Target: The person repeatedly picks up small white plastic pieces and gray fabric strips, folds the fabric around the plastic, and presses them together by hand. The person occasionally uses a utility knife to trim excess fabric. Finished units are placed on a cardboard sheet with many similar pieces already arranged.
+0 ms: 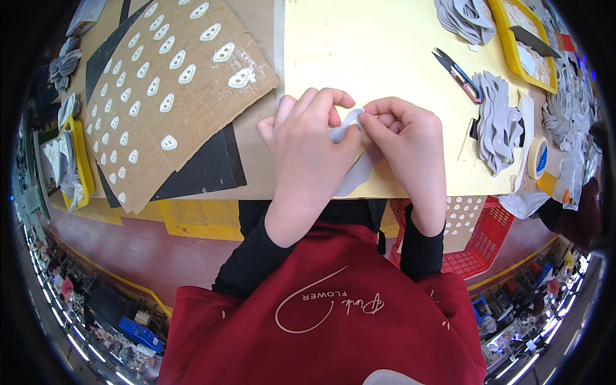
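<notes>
Grey fabric piece (357, 180) — held by left fingers (335, 97) and right fingers (386, 107).

Grey piece (360, 177) matt, cloth-like; cardboard (208, 102) rough-edged; red basket (494, 232) smooth plastic; snips (459, 76) metal-bladed.

Grey piece (362, 171) partly hidden by hands (312, 141), red basket (494, 234) by tabletop (385, 58)

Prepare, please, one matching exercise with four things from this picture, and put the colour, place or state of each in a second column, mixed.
1. grey piece
2. cardboard sheet
3. snips
4. basket

A. lying on the yellow surface
B. bright red, below table level
C. held by left hand and right hand
D. bearing many white pieces

Pairs: 1-C, 2-D, 3-A, 4-B
</notes>
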`<state>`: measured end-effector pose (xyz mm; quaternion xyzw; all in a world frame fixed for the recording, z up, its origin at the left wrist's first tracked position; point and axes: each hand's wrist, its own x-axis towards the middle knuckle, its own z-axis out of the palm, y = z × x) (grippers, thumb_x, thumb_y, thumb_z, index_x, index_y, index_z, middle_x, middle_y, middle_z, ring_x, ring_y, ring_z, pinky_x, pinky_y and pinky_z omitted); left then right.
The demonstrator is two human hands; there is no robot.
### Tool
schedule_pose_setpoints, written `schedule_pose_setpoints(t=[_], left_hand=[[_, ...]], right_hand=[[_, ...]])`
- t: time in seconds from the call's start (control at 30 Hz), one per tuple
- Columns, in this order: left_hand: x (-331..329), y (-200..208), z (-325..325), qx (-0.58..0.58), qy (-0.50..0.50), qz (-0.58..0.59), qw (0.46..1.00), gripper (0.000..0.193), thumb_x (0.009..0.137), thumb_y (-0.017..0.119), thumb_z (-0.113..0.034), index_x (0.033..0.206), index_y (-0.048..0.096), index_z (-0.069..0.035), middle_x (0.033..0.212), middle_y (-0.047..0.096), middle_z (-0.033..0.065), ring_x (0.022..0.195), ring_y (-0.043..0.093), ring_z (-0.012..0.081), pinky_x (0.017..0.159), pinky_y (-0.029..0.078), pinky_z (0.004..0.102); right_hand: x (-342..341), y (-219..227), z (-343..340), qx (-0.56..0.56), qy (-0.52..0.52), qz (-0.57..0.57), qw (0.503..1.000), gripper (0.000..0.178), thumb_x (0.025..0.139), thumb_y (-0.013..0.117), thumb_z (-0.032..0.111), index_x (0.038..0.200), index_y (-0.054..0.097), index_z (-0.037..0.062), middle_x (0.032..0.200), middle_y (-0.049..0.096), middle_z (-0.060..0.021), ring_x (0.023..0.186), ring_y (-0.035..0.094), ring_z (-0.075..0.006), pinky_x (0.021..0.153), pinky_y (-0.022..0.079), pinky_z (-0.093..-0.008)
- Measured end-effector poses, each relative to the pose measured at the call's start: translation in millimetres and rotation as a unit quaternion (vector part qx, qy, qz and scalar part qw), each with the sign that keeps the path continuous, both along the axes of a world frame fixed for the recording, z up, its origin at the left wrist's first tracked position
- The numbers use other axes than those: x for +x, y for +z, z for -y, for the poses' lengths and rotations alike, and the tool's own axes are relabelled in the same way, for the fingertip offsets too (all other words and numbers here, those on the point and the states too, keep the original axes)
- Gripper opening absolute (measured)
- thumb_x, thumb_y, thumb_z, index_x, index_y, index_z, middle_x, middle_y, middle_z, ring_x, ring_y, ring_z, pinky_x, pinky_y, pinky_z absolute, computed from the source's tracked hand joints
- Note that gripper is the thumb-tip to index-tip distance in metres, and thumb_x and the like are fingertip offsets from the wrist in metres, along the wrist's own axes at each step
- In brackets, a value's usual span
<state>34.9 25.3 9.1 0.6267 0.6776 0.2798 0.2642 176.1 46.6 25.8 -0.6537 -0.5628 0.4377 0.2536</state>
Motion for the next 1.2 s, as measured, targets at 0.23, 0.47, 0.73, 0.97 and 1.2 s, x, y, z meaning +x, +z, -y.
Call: schedule_pose_setpoints(t=[0.23,0.47,0.73,0.97,1.2], left_hand=[[-23,4,0,-0.013,-0.060,0.047,0.997,0.019,0.086,0.072,-0.015,0.104,0.071,-0.013,0.083,0.061,-0.0037,0.079,0.050,0.0142,0.077,0.036,0.0326],[-26,2,-5,-0.022,-0.029,0.089,0.995,0.019,0.081,0.076,-0.012,0.099,0.071,-0.012,0.082,0.068,-0.0026,0.066,0.056,0.0165,0.074,0.038,0.0321],[-27,3,-10,-0.045,-0.039,0.080,0.995,0.018,0.078,0.078,-0.011,0.095,0.071,-0.012,0.079,0.068,-0.0035,0.065,0.057,0.0166,0.071,0.037,0.0335],[-23,3,-11,-0.011,-0.058,0.035,0.998,0.014,0.079,0.077,-0.012,0.091,0.070,-0.012,0.078,0.067,-0.0024,0.075,0.063,0.0199,0.071,0.036,0.0364],[-31,3,-15,-0.029,-0.085,0.067,0.994,0.015,0.077,0.077,-0.012,0.091,0.070,-0.012,0.079,0.067,-0.0014,0.073,0.064,0.0209,0.073,0.038,0.0359]], right_hand=[[4,-2,1,0.016,0.015,0.001,1.000,0.010,0.087,0.073,0.005,0.091,0.072,-0.0044,0.062,0.053,0.0056,0.056,0.044,-0.0009,0.050,0.037,-0.0188],[4,-4,1,0.021,0.020,-0.001,1.000,0.010,0.087,0.074,0.005,0.092,0.072,-0.0035,0.063,0.053,0.0063,0.054,0.044,-0.0005,0.048,0.036,-0.0185],[5,-3,0,0.006,0.017,-0.014,1.000,0.009,0.088,0.073,0.005,0.093,0.072,-0.0033,0.063,0.053,0.0067,0.055,0.044,0.0002,0.048,0.035,-0.0179],[7,-3,0,0.008,0.033,-0.007,0.999,0.009,0.087,0.073,0.004,0.093,0.072,-0.0029,0.063,0.051,0.0069,0.055,0.043,-0.0001,0.049,0.035,-0.0185],[7,-4,0,0.014,0.031,-0.022,0.999,0.009,0.088,0.073,0.004,0.093,0.071,-0.0029,0.062,0.050,0.0070,0.055,0.043,-0.0002,0.048,0.035,-0.0188]])
